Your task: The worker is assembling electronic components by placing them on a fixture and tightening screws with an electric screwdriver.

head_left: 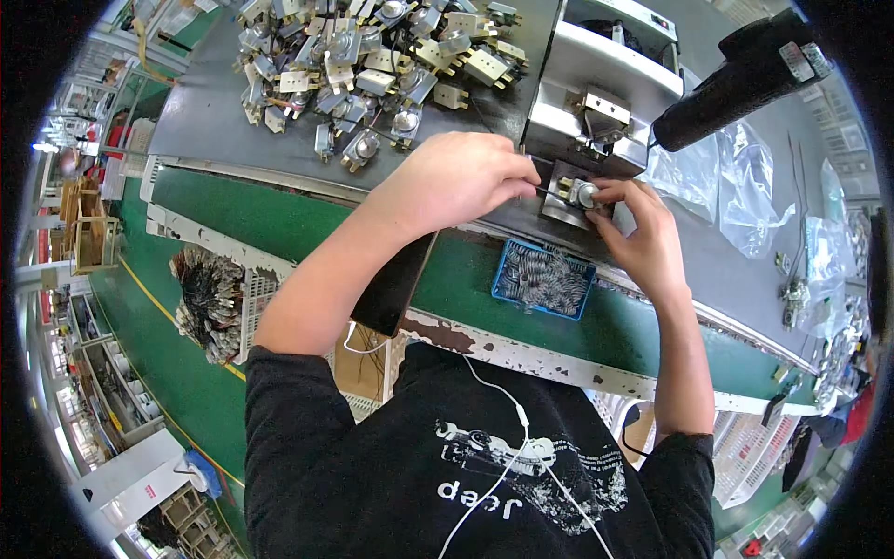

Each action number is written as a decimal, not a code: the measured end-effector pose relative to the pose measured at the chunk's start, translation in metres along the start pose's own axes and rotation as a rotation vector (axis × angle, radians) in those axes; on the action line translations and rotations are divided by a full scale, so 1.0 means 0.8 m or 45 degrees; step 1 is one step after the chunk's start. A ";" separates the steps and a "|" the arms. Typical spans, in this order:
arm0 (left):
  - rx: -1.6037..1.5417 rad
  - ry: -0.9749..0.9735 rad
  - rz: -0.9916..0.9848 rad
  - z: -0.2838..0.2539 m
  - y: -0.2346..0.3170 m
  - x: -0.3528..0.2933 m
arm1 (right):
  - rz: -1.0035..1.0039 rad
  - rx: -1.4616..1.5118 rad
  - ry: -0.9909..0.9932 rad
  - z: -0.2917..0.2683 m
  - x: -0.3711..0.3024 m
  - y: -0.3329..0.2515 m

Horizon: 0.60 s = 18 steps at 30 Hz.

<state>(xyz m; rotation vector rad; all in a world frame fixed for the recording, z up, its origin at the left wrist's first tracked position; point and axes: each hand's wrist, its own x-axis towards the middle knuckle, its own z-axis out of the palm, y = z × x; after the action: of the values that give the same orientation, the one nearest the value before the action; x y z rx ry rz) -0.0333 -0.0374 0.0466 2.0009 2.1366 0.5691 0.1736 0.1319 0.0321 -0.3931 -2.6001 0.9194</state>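
Observation:
In front of me, a small component with a round silver cap and brass-coloured terminals [584, 194] sits on a metal block [562, 211] below the bench machine. My right hand [644, 233] pinches its round cap from the right between thumb and fingers. From the left comes my left hand [466, 179], its thumb and forefinger pressed together on a thin dark rod or wire [541, 190] that points at the terminals. What exactly that thin thing is, I cannot make out. Most of it is hidden by my fingers.
Many similar components [372, 74] lie heaped at the back left. A metal machine [605, 70] stands behind my hands, a black electric screwdriver [736, 86] to its right. Plastic bags [745, 186] lie farther right. A blue tray of small metal springs [543, 279] sits near me.

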 end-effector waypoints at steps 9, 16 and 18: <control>-0.154 0.090 -0.030 0.011 -0.002 -0.001 | -0.151 -0.278 -0.082 -0.003 0.000 0.003; 0.136 0.149 0.058 0.028 0.013 -0.008 | -0.029 -0.284 -0.012 0.005 -0.005 -0.001; -0.046 0.343 0.124 0.040 0.028 0.000 | 0.057 -0.255 -0.036 0.002 -0.006 -0.008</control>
<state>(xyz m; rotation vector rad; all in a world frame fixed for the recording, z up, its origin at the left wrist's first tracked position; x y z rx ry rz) -0.0008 -0.0314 0.0255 2.1226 2.1612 0.9342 0.1765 0.1245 0.0343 -0.4952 -2.7290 0.6847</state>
